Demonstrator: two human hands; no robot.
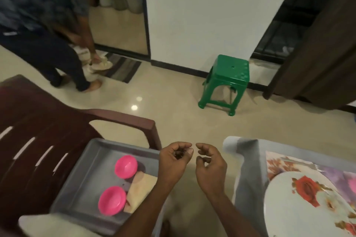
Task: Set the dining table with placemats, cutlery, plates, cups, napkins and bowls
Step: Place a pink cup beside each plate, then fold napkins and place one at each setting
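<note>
Both hands hang in the air between the grey tray (92, 175) and the table's corner (248, 161), holding nothing: the left hand (173, 161), just right of the tray, has its fingers curled loosely inward with the thumb lying across them, and the right hand (210, 165), a little further right of the tray, has its fingers loosely bent and slightly apart. They seem to be passing from table to tray for the next item, judging by what is left there. Inside the tray lie two pink bowls (126, 166), one nearer the far rim and one (112, 200) nearer the near rim, with a folded beige napkin (139, 188) beside them on the tray's right; collecting them in one carrier beside the table keeps them within reach. The tray sits on the seat of a dark brown plastic chair (38, 131). Right of the tray, the pale table carries a floral placemat (283, 163) with a flowered white plate (300, 204) on it. Beyond the tray stretches glossy cream tile floor (173, 102), a green plastic stool (225, 82) against a white wall, and another person (44, 31) bending near a striped doormat (123, 67)
</note>
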